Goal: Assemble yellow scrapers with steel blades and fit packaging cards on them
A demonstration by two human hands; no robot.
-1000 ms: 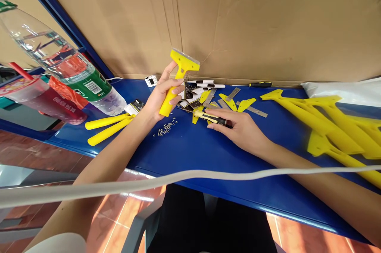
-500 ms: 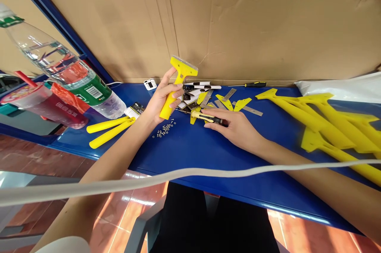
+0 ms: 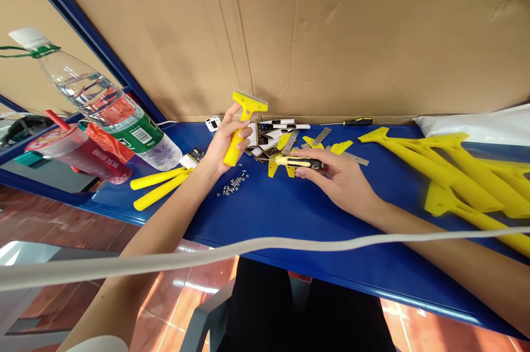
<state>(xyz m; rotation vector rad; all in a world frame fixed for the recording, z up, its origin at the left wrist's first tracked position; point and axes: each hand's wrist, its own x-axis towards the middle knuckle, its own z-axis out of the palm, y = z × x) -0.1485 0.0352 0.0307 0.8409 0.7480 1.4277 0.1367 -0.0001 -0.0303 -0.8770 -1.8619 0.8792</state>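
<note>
My left hand [image 3: 226, 142] is closed round the handle of a yellow scraper [image 3: 248, 102], held upright with its blade edge at the top. In my right hand [image 3: 337, 175] is a yellow-and-black screwdriver [image 3: 298, 162], its tip end pointing left towards the packets. Beyond the two hands lies a heap of black-and-white packets [image 3: 265, 139], with metal blades [image 3: 322, 136] and small yellow plates [image 3: 342, 147] beside it. Small screws and nuts [image 3: 234, 185] are scattered on the blue table [image 3: 256, 214], below my left hand.
Several yellow scraper bodies [image 3: 443, 170] are piled at the right. Two yellow handles [image 3: 161, 189], a water bottle [image 3: 120, 112] and a red drink cup [image 3: 89, 159] stand or lie at the left. Another screwdriver [image 3: 358, 122] rests by the cardboard [image 3: 351, 37]. A white cable [image 3: 265, 244] crosses in front.
The whole view has shifted slightly. Both hands keep hold of the scraper and the screwdriver; the scraper is slightly lower in the view.
</note>
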